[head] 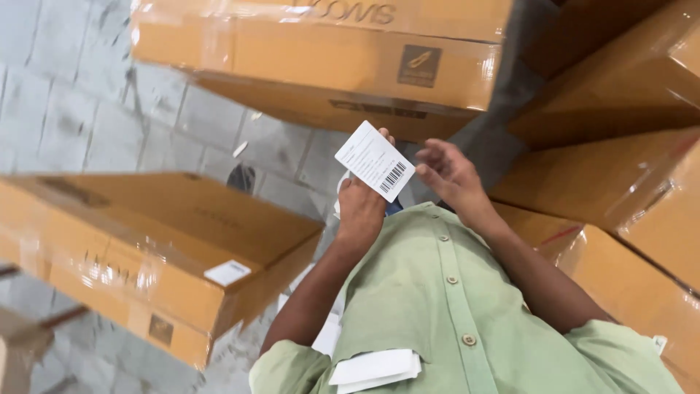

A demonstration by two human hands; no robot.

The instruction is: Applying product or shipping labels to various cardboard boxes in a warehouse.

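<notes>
1. One white rectangular paper label w/ black barcode (375,160), pinched upright in left hand (360,208), centre of view, above green shirt.
2. Right hand (446,171) just beside label's right edge, fingers loosely curled, holding nothing.
3. Tan taped cardboard cartons, at least 4: one top (328,51), one left (146,248) w/ small white sticker (227,272) near its right corner, two+ stacked right (620,95).
4. Spare white labels in shirt pocket (375,367).
5. Grey paved floor (65,102).

Grey paved floor (65,87) crowded with brown cartons (168,233).
</notes>
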